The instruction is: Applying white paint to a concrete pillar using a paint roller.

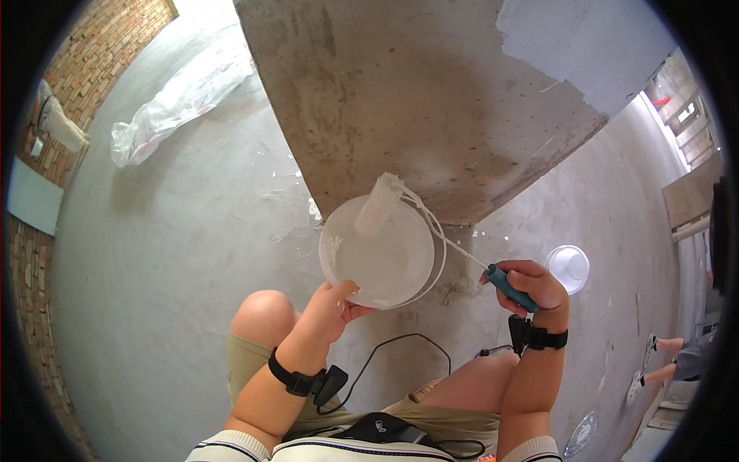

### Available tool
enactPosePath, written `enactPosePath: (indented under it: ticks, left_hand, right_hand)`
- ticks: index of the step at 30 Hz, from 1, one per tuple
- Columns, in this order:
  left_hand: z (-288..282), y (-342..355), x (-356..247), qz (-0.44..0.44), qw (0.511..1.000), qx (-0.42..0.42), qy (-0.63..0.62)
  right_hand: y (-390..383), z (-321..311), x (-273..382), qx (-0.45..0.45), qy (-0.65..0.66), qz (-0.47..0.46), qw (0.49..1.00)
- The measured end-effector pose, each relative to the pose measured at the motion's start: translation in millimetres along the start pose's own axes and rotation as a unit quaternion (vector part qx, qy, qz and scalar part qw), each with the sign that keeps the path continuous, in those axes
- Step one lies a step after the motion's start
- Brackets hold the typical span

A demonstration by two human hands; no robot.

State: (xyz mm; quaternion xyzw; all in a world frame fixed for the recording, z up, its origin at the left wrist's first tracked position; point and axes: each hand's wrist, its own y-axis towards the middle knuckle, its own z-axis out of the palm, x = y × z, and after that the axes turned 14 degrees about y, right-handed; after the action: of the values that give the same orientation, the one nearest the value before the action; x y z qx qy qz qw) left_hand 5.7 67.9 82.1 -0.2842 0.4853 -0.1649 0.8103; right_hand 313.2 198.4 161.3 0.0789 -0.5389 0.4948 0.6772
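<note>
Left fingers gripping bucket rim | right fingers round roller handle | column just beyond | wide floor left

No text, number or sign can be read on the bucket. Nothing around it is legible.

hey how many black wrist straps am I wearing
2. The first strap is just behind the left hand, which holds the white bucket; the second strap is just behind the right hand, which grips the teal roller handle.
</note>
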Motion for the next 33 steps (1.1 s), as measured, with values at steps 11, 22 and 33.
enactPosePath:
  ticks: [11, 22, 33]
  left_hand:
    - [-2, -3, -1, 0.013, 1.0, 0.013, -0.008]
    - [-7, -2, 3, 0.014, 1.0, 0.015, -0.014]
    - [-4, -2, 0, 0.018, 1.0, 0.003, -0.013]
  right_hand:
    - [0, 11, 5, -0.017, -0.027, 0.021, 0.999]
    - [2, 13, 1, -0.06, 0.013, -0.009, 0.998]
    - [6, 3, -4, -0.03, -0.013, -0.013, 0.999]
